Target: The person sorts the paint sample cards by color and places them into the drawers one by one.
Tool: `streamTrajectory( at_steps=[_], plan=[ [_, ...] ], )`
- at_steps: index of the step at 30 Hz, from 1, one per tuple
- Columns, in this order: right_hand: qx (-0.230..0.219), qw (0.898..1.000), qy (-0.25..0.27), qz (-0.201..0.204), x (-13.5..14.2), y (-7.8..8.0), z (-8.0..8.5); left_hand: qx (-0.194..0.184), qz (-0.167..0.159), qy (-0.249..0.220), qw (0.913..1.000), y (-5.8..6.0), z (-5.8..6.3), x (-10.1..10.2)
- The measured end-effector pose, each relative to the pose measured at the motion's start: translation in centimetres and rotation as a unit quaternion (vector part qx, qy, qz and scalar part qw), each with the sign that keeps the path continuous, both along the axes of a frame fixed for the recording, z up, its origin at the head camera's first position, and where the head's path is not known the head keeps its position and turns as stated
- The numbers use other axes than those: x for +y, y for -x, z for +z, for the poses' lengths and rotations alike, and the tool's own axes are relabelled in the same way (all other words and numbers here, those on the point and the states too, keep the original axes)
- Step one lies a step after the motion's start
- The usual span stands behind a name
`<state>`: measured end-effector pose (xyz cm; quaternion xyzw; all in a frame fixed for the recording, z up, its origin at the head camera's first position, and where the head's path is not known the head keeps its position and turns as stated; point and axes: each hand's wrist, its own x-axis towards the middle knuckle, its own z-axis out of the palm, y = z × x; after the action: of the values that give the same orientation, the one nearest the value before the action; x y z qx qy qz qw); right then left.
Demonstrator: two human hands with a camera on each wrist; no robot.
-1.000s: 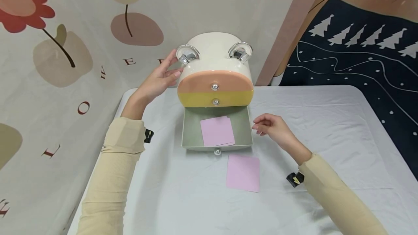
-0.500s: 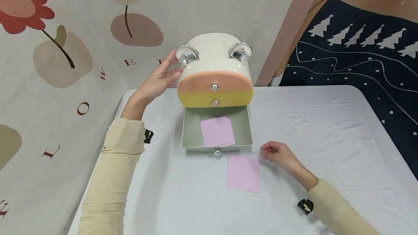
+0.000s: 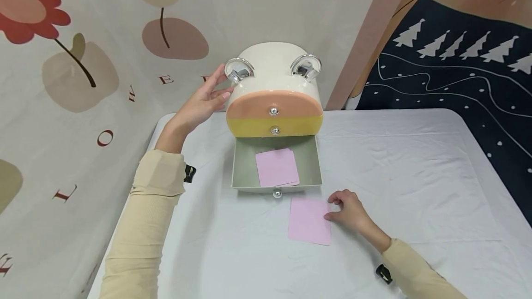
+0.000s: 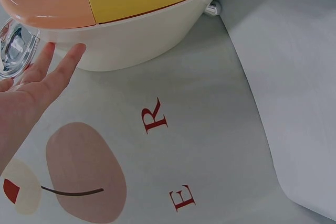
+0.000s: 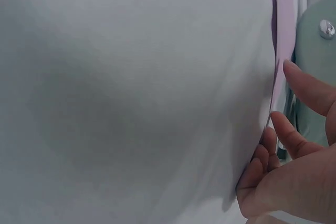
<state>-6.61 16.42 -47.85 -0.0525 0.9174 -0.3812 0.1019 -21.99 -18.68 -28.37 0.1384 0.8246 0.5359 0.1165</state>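
Your left hand [image 3: 203,100] is resting against the left side of the cream drawer box [image 3: 274,66], its fingers straight and spread, the fingertips [image 4: 73,51] touching the box wall just below the shiny metal ring [image 3: 238,69] on that side. It is holding nothing; it is only pressing flat against the box. A second ring [image 3: 306,66] is sitting on the box's right side.

Your right hand [image 3: 347,209] is lying on the white tablecloth [image 3: 415,188] at the right edge of the loose pink card [image 3: 309,220]. Its fingers are loosely curled, and the thumb and forefinger [image 5: 310,90] are touching the card's edge. In the right wrist view that edge looks slightly lifted off the cloth, but you cannot tell whether the fingers are really pinching it or only touching it.

The loose card is lying flat on the cloth just in front of the open bottom drawer [image 3: 245,170], near the drawer's small silver knob [image 3: 276,193]. Inside that grey-green drawer, more pink cards [image 3: 277,167] are lying in a small stack, slightly fanned. Above it, the yellow drawer [image 3: 249,127] and the peach drawer [image 3: 249,103] are both sitting closed, each with a silver knob in the middle.
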Motion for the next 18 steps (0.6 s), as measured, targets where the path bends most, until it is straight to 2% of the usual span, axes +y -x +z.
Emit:
streamTrajectory(
  at_steps=[5, 12, 15, 18],
  plan=[
    [-0.003, 1.0, -0.03, -0.008, -0.52, -0.26, 0.12, 0.0, 0.001, -0.001, 1.0, -0.01, 0.01, 0.04],
    [-0.011, 0.999, -0.033, -0.002, -0.55, -0.35, 0.6, 0.001, 0.0, -0.001, 1.0, -0.07, 0.03, 0.05],
    [-0.017, 1.0, -0.004, 0.004, -0.27, -0.21, 0.72, 0.002, -0.001, -0.002, 1.0, -0.04, -0.01, 0.04],
    [-0.041, 0.997, 0.07, 0.021, 0.16, 0.06, 0.85, 0.002, 0.0, -0.002, 1.0, -0.03, -0.02, 0.02]
  ],
)
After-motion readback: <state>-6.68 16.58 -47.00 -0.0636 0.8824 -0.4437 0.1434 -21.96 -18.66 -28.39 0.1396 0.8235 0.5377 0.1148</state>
